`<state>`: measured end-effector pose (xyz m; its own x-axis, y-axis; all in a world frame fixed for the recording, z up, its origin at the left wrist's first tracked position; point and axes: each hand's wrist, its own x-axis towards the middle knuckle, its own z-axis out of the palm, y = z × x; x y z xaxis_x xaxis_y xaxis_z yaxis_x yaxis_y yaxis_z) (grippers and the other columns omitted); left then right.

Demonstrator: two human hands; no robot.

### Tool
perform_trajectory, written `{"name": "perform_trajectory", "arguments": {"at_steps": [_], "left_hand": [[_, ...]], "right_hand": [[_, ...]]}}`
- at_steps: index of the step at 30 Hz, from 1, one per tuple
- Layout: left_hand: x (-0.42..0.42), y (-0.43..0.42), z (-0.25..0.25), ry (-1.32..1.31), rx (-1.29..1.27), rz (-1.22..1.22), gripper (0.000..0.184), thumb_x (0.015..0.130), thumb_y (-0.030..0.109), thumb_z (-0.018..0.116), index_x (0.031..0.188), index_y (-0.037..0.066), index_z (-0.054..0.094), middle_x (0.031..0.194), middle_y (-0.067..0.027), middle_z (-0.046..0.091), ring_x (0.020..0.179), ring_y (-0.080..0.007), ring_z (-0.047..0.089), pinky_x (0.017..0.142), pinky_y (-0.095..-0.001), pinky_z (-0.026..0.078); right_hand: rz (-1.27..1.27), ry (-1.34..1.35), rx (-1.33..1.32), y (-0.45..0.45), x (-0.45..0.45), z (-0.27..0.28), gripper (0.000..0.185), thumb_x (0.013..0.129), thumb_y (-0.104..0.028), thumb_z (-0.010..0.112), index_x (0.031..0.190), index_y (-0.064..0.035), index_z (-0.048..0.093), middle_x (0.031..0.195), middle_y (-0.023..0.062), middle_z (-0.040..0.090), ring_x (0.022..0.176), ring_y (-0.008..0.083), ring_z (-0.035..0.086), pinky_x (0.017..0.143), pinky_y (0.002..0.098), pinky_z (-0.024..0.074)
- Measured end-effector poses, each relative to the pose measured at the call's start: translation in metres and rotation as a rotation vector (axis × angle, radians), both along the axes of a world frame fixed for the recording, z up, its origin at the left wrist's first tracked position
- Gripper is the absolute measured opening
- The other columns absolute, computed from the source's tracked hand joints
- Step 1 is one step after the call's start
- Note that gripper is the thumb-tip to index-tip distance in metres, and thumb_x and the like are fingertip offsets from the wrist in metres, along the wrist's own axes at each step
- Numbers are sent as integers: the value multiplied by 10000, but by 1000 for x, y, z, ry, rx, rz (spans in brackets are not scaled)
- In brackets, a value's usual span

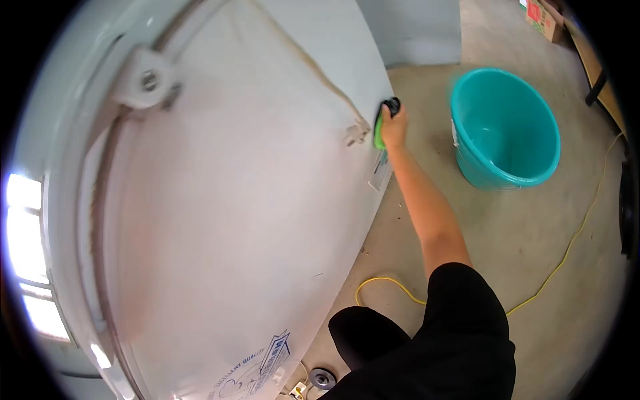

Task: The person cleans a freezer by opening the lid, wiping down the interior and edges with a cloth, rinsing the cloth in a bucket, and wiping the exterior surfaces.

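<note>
My right hand (396, 128) is closed around a green and black scrub brush (380, 130), which is against the edge of a large white appliance panel (227, 200). Just left of the brush, a pale power cord (310, 63) hangs across the panel and ends in a plug (355, 135). Below the brush is a small label (379, 172) near the panel's edge. Blue printed lettering (260, 367) marks the panel's lower part. My left hand is out of view.
A turquoise bucket (470, 157) stands on the floor right of my arm. A yellow cable (567, 257) runs across the concrete floor (533, 227). A round grey disc (323, 379) lies by the panel's bottom end. At the upper right is a cardboard box (543, 21).
</note>
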<state>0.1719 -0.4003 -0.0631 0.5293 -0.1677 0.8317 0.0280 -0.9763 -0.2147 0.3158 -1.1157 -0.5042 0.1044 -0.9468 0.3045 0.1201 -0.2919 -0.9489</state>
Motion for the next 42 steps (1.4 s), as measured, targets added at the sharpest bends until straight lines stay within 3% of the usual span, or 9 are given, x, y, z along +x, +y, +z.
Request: {"name": "perform_trajectory", "arguments": {"at_steps": [1, 3, 12, 18, 24, 29, 36, 38, 42], "left_hand": [[3, 12, -1, -9, -18, 11, 708, 906, 543, 403, 1232, -84, 372, 1051, -252, 506, 851, -352, 532, 667, -465, 478], [11, 31, -9, 11, -264, -145, 678, 922, 538, 358, 1329, -4, 350, 1288, -230, 397, 1106, -356, 485, 883, -435, 441], [9, -9, -8, -152, 125, -53, 639, 913, 546, 344, 1276, 32, 456, 1225, -189, 512, 1153, -361, 464, 980, -471, 340], [8, -3, -9, -186, 122, -72, 615, 895, 545, 407, 1250, 49, 481, 1213, -158, 533, 1145, -346, 470, 995, -456, 319], [4, -8, -6, -219, 147, -65, 585, 892, 520, 441, 1232, 46, 490, 1181, -148, 553, 1133, -335, 480, 985, -452, 328], [5, -12, -9, -248, 109, -83, 572, 887, 497, 472, 1221, 33, 485, 1187, -158, 545, 1131, -338, 477, 983, -451, 325], [-1, -15, -6, -255, 107, -112, 587, 877, 496, 488, 1191, 1, 471, 1162, -168, 538, 1127, -333, 469, 983, -439, 323], [-4, -18, -5, -271, 72, -134, 582, 878, 493, 489, 1181, -3, 470, 1152, -168, 538, 1123, -331, 470, 982, -438, 324], [-7, -18, -4, -257, 52, -157, 566, 885, 482, 490, 1171, -6, 466, 1149, -165, 534, 1124, -325, 466, 983, -436, 323]], "right_hand": [[-14, 91, 273, 0, 4, 8, 390, 818, -213, 654, 1110, -9, 495, 1078, 217, 480, 1013, 368, 471, 910, 424, 380], [-79, 67, 9, 31, 5, 19, 381, 832, -218, 642, 1113, -8, 494, 1049, 219, 489, 995, 367, 484, 876, 429, 401], [-97, 182, 42, 153, -15, 69, 388, 876, -200, 541, 1131, 79, 454, 1010, 246, 502, 1032, 406, 437, 917, 471, 343], [512, -85, -846, 381, -106, 187, 558, 691, -146, 679, 1207, -75, 482, 1216, 200, 362, 1134, 380, 356, 948, 482, 307], [-49, -195, -904, 269, -52, 327, 526, 715, -157, 612, 1205, -28, 471, 1229, 232, 402, 1110, 427, 374, 955, 548, 297], [8, -197, -889, 204, -40, 288, 495, 839, -112, 496, 1304, 15, 385, 1352, 233, 338, 1237, 402, 325, 1051, 460, 238], [-97, 20, 1, 179, -13, 112, 506, 871, -215, 508, 1266, 85, 404, 1268, 289, 441, 1195, 412, 397, 1024, 448, 304], [-89, 80, 235, 216, -7, 52, 469, 881, -277, 502, 1176, 86, 470, 1138, 278, 524, 1054, 409, 506, 915, 434, 408], [90, 234, 232, 390, -60, 99, 518, 904, -187, 468, 1313, 88, 309, 1331, 279, 356, 1239, 410, 329, 1044, 479, 251]]}}
